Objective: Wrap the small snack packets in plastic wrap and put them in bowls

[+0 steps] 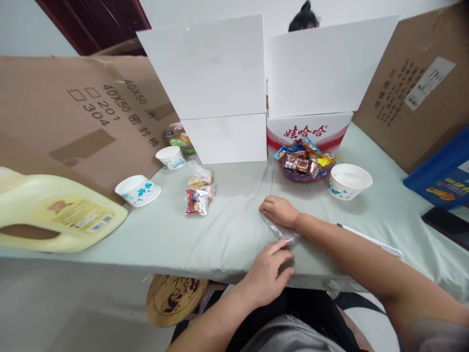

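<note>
A thin clear plastic bag lies flat near the front of the cloth-covered table. My right hand is over its far end, fingers curled together on the plastic. My left hand is at the table's front edge, its fingers apart and one fingertip at the bag's near corner. Beyond the right hand, a bowl holds wrapped snacks, with a white paper cup beside it. To the left lie a red-and-white snack packet and a yellow one in clear wrapping.
Two paper cups and a pale yellow jug stand left. White box panels and cardboard surround the table. A white pen, dark phone and blue container are right. Someone's hair shows behind.
</note>
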A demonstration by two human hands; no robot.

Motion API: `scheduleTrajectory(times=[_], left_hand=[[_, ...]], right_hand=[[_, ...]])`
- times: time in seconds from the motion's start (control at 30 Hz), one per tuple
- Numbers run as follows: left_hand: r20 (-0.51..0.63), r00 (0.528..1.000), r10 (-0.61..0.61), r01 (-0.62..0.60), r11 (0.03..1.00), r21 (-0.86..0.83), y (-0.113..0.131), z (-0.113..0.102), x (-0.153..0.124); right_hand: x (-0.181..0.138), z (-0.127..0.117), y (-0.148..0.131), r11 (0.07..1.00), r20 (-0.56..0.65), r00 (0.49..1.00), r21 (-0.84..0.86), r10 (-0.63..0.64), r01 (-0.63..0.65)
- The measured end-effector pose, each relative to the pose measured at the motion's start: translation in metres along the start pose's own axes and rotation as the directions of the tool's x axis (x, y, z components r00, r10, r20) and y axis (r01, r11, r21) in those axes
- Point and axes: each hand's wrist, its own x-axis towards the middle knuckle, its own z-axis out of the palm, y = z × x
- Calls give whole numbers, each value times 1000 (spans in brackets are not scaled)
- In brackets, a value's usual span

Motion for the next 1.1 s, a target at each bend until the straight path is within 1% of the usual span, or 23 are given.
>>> scheduleTrajectory(times=[0.07,0.13,0.17,0.2,0.23,0.3,0.4,0.53,0.57,0.6,0.63,0.67,0.7,0.73,0.77,0.8,0.87,0.93,1.0,1.1], left_hand=[[-146,989,16,-14,1000,15,1,-5,3],[-304,952,46,-27,997,66,-2,-11,11],[-347,935,74,-39,994,107,-6,-15,18],[-361,926,108,-55,987,154,-10,-18,25],[-341,929,144,-77,977,200,-15,-20,32],[-265,946,185,-107,953,284,-27,-20,44],[-179,966,184,-109,925,363,-41,-15,51],[-162,969,185,-108,912,396,-46,-10,49],[-164,968,188,-109,910,401,-46,-10,48],[-168,967,191,-109,908,405,-45,-10,48],[-171,966,193,-109,907,407,-45,-10,47],[-172,965,197,-112,906,408,-45,-10,47],[-173,964,203,-118,906,407,-44,-10,47],[-168,962,215,-132,906,402,-43,-11,46],[-155,960,232,-156,906,393,-42,-11,46],[-131,958,257,-191,905,380,-41,-11,45],[-56,945,321,-284,895,343,-38,-12,42],[13,926,377,-363,881,304,-35,-14,39],[42,914,403,-398,873,284,-34,-15,38],[57,907,418,-416,866,278,-36,-15,38]], right_hand=[[-2,1,-2,998,-2,1000,-60,-5,5],[-3,2,-4,994,-3,1000,-109,-4,4],[-3,2,-4,992,-4,1000,-130,-3,2],[-3,3,-5,989,-5,1000,-149,-1,0],[-3,3,-6,986,-9,1000,-166,4,-6],[-4,2,-5,980,-30,999,-198,24,-30],[-11,-10,5,964,-96,992,-243,87,-108],[-38,-39,17,922,-224,954,-288,198,-259],[-48,-45,16,923,-242,953,-293,183,-251],[-60,-48,12,932,-240,961,-297,136,-206],[-73,-48,5,946,-215,975,-301,56,-121],[-87,-44,-4,953,-167,985,-303,-47,-6],[-103,-38,-14,947,-93,986,-303,-140,106],[-118,-29,-26,934,-23,981,-310,-191,175],[-134,-19,-38,926,-1,983,-335,-184,172],[-149,-9,-50,917,-15,990,-380,-141,124],[-173,9,-70,898,-59,995,-437,-76,43],[-189,19,-83,884,-110,993,-467,-39,-17],[-195,19,-89,894,-157,987,-448,-47,-28],[-190,4,-90,940,-206,975,-341,-82,7]])
